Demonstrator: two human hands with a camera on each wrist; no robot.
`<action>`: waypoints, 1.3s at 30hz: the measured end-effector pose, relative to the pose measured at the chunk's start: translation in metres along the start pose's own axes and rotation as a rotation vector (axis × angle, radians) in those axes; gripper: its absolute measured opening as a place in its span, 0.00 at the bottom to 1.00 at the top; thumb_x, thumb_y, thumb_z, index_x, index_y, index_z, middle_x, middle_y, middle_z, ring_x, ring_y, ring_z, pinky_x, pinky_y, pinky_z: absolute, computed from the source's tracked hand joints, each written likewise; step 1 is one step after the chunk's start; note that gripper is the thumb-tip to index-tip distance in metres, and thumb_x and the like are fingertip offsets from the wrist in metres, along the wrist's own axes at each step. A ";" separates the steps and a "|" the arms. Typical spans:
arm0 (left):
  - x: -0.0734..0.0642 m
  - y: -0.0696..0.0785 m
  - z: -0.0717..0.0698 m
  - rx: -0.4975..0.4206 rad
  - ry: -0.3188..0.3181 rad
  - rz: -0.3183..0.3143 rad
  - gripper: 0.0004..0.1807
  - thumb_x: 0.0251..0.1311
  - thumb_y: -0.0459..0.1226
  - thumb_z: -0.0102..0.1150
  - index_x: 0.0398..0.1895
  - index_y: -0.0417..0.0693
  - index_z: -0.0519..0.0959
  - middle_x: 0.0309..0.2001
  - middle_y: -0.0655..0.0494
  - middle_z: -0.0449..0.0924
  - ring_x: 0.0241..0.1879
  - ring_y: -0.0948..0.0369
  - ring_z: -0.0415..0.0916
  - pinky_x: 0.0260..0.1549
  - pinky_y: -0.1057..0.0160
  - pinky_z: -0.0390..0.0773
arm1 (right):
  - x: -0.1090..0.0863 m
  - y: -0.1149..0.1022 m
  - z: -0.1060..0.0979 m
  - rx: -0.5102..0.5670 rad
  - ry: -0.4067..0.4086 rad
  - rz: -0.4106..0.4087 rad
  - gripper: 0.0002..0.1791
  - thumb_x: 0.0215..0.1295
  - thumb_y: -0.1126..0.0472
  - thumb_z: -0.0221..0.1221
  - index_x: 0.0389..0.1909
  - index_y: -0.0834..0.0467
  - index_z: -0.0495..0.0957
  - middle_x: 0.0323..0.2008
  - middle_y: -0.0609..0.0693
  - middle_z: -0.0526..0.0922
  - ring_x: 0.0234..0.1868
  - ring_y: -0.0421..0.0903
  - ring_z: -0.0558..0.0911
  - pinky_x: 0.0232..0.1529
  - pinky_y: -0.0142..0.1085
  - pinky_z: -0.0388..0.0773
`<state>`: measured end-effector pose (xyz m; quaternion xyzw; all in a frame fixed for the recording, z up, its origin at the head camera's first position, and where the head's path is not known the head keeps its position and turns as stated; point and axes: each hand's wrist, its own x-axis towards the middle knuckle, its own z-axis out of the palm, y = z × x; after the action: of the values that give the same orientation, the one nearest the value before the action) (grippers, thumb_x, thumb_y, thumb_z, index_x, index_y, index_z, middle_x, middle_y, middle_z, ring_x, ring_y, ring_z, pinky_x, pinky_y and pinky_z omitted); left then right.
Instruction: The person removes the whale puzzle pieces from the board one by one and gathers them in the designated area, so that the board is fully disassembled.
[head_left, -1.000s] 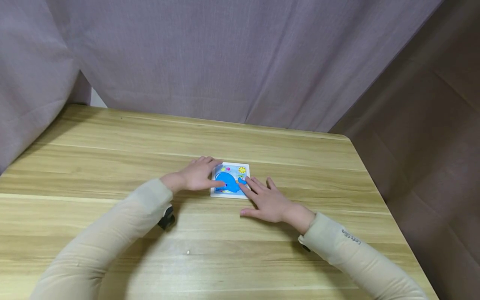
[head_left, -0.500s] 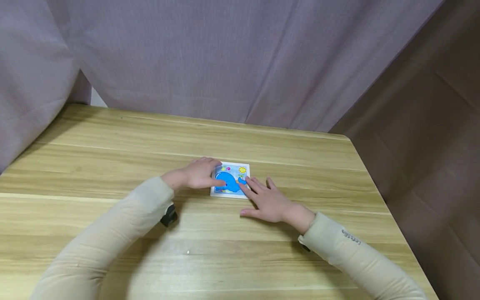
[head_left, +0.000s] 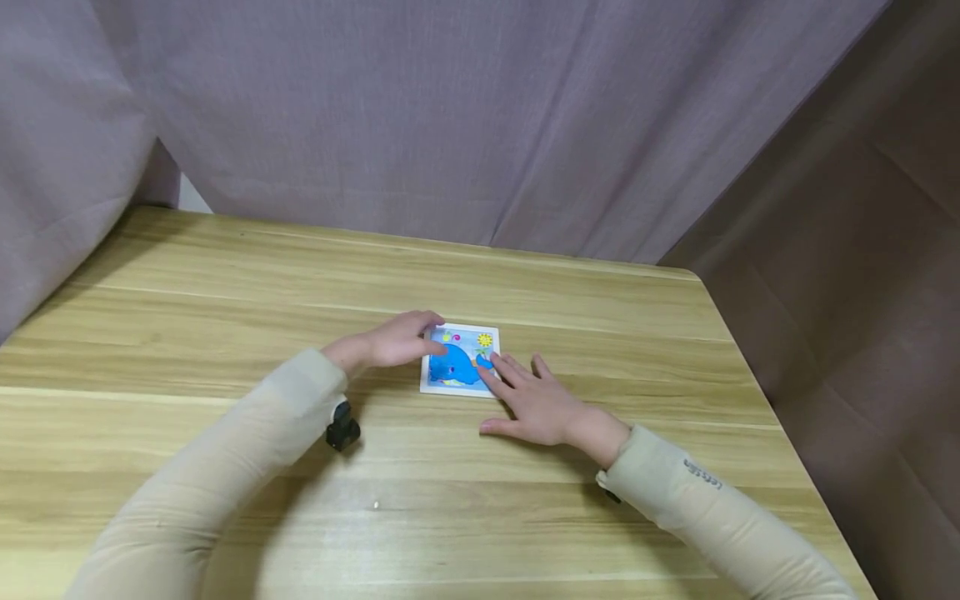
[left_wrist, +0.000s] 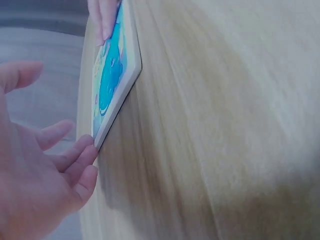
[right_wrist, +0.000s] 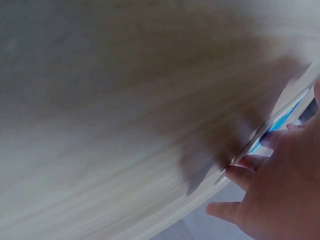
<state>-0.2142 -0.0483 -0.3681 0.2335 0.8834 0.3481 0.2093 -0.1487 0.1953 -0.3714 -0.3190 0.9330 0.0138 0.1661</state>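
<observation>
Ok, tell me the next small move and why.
Perhaps lower the left hand until its thumb meets the picture board: that thumb looks raised, other fingertips seem to touch a corner, and the right hand rests fingers on the opposite side.

Square white-bordered board with blue whale picture (head_left: 459, 365) flat on light wood-grain tabletop (head_left: 480, 517), just below frame centre. Left hand (head_left: 397, 340) at its left edge, right hand (head_left: 542, 408) at its lower right, fingertips on it. Greyish-purple fabric curtain (head_left: 360, 108) behind table, across top; brown fabric drape (head_left: 847, 275) along right side.
</observation>
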 end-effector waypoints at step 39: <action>0.019 -0.001 0.015 -0.184 0.271 -0.123 0.18 0.60 0.32 0.52 0.53 0.34 0.73 0.36 0.50 0.72 0.32 0.60 0.67 0.27 0.72 0.68 | 0.031 -0.015 -0.018 0.036 -0.062 -0.005 0.46 0.63 0.29 0.40 0.74 0.49 0.41 0.75 0.52 0.37 0.75 0.51 0.41 0.70 0.60 0.43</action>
<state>-0.2219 -0.0308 -0.3829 0.1099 0.8805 0.4425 0.1295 -0.1681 0.1623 -0.3628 -0.3178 0.9267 0.0063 0.2007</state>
